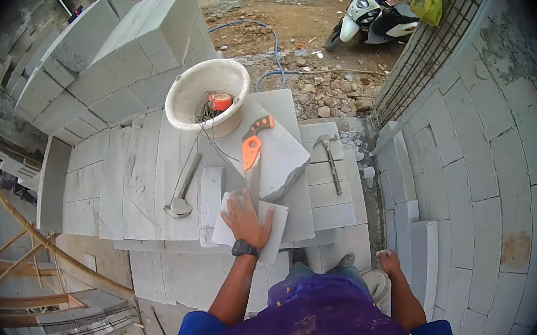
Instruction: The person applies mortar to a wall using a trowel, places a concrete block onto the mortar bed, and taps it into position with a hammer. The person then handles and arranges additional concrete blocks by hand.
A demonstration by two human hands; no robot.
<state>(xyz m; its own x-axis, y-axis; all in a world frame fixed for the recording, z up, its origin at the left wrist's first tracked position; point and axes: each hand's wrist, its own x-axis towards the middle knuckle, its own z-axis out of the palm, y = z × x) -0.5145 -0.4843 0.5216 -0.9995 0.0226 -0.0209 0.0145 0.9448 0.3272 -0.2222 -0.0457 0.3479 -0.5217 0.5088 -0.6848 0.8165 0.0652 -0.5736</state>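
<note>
My left hand (248,220) lies flat, fingers spread, on a small grey block (274,235). A hand saw (253,162) with an orange and dark handle rests just beyond the fingertips, its blade running down to the small block and against a larger block (277,147). Left of the hand stands a narrow block piece (211,190); a hammer-like tool (182,191) lies beside it. My right hand (388,262) hangs low at my side, fingers curled and nothing visible in them, near a pale bucket (377,285).
A whitish tub (177,108) holds an orange-red round item (219,100) and thin wire. Another hammer (331,164) lies on blocks to the right. Block walls (478,165) rise at right, stacked blocks (132,57) at left. A scooter (374,19) stands on rubble behind.
</note>
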